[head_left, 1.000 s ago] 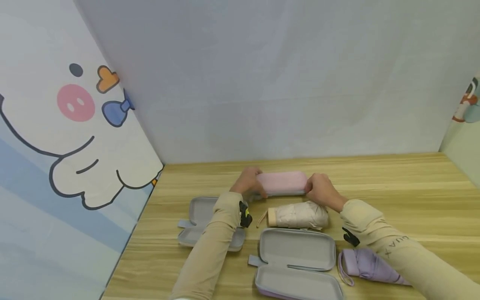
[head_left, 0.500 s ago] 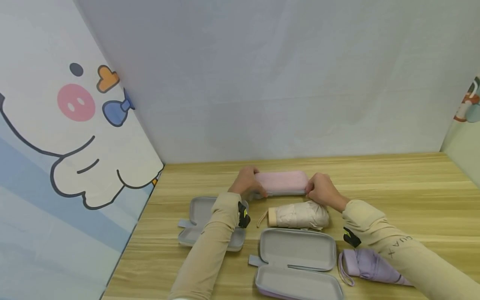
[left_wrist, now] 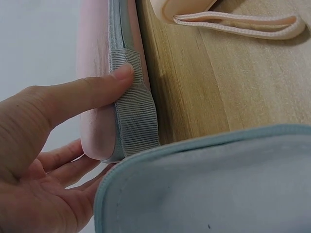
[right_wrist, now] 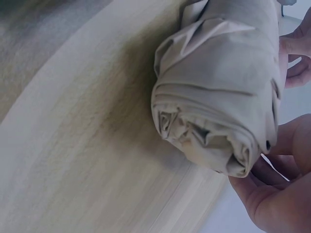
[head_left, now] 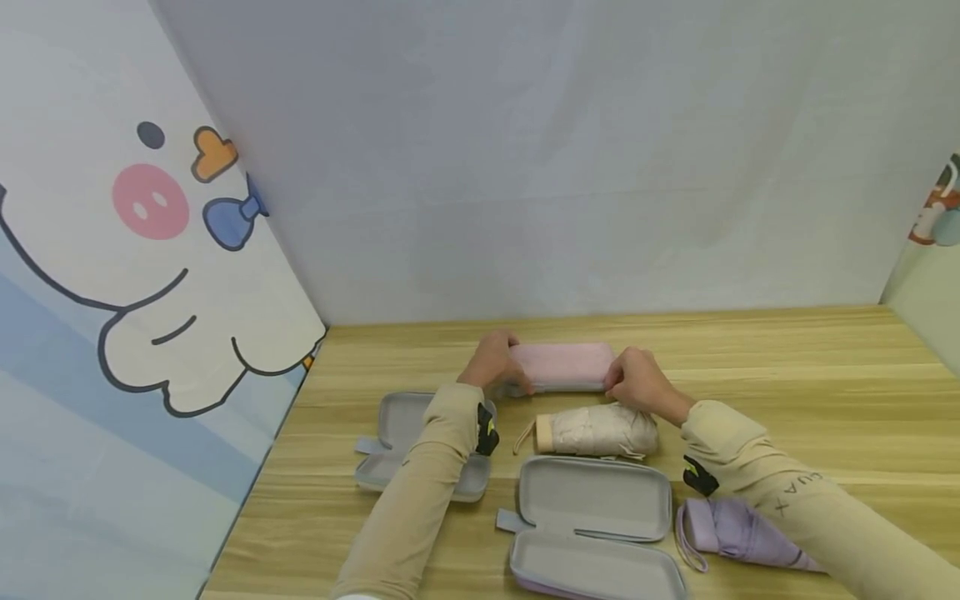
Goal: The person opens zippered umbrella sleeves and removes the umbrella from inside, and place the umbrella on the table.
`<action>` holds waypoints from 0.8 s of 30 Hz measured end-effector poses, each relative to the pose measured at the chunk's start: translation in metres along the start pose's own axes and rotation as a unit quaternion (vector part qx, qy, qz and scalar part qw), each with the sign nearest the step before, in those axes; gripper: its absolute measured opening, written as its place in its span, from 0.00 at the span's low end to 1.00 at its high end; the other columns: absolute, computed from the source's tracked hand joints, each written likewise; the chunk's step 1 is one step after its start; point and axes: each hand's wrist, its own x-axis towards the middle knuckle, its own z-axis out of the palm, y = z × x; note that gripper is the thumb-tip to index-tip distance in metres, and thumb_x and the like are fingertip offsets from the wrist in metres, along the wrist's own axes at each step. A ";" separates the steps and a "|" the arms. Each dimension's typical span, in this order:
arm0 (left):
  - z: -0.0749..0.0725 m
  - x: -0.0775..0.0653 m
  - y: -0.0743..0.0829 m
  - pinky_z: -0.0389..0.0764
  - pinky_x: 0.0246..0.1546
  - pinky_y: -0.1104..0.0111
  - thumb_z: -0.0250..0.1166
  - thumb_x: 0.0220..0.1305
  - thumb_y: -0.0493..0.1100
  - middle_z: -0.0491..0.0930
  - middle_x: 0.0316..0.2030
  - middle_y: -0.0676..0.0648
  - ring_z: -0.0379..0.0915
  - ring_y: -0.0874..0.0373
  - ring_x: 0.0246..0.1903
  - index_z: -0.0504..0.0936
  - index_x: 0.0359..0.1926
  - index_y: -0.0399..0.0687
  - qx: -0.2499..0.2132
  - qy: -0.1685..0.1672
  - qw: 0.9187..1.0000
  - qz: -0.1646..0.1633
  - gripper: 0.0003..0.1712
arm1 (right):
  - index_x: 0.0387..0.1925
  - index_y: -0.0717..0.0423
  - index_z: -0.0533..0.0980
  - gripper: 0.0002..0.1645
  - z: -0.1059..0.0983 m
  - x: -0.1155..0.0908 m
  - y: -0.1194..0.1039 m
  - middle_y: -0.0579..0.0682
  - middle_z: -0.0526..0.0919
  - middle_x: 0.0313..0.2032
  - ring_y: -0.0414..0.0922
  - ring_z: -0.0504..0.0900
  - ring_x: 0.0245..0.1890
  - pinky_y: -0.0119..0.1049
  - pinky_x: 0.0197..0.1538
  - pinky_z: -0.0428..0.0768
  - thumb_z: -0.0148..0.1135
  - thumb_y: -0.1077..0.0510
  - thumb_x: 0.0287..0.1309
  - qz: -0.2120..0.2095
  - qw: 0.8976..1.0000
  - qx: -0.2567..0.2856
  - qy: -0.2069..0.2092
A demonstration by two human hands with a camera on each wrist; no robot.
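A closed pink hard case (head_left: 566, 362) with a grey zipper lies along the back of the wooden table. My left hand (head_left: 490, 365) grips its left end: in the left wrist view the thumb presses on the grey ribbed strap (left_wrist: 137, 116), with the other fingers around the far side. At the case's right front corner my right hand (head_left: 645, 383) has thumb and fingers pinched together along the zipper edge. A folded beige umbrella (head_left: 600, 431) with a wrist loop lies just in front, and in the right wrist view it hides what these fingertips pinch.
Two open grey-lined cases lie in front: a left one (head_left: 402, 421), partly under my left forearm, and a larger one (head_left: 592, 500) with a lilac outside. A folded lilac umbrella (head_left: 738, 529) lies by my right forearm. A pale curtain (head_left: 562, 167) hangs behind the table.
My right hand has shifted slightly left along the front corner of the pink case. The left hand keeps its hold, and the case stays nearly in place.
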 end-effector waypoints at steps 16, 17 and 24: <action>-0.001 0.001 0.000 0.74 0.52 0.59 0.83 0.32 0.40 0.72 0.56 0.40 0.69 0.46 0.54 0.71 0.59 0.37 0.000 -0.001 1.000 -0.009 0.49 | 0.16 0.66 0.81 0.05 0.008 0.003 -0.008 0.52 0.82 0.18 0.44 0.76 0.21 0.37 0.25 0.76 0.65 0.75 0.35 -0.027 1.000 -0.010 0.006; 0.000 0.001 0.000 0.74 0.52 0.59 0.83 0.31 0.40 0.72 0.56 0.40 0.69 0.46 0.54 0.71 0.59 0.37 0.000 0.000 1.000 -0.010 0.49 | 0.16 0.66 0.81 0.05 0.008 0.003 -0.009 0.52 0.82 0.18 0.43 0.76 0.21 0.36 0.24 0.76 0.65 0.75 0.35 -0.027 1.000 -0.011 0.007; 0.000 0.002 0.000 0.74 0.53 0.59 0.83 0.31 0.40 0.72 0.56 0.40 0.69 0.46 0.55 0.72 0.60 0.37 0.000 -0.001 1.000 -0.011 0.49 | 0.17 0.66 0.82 0.06 0.011 0.002 -0.010 0.52 0.82 0.18 0.43 0.75 0.20 0.35 0.24 0.75 0.64 0.76 0.35 -0.025 1.000 -0.006 0.005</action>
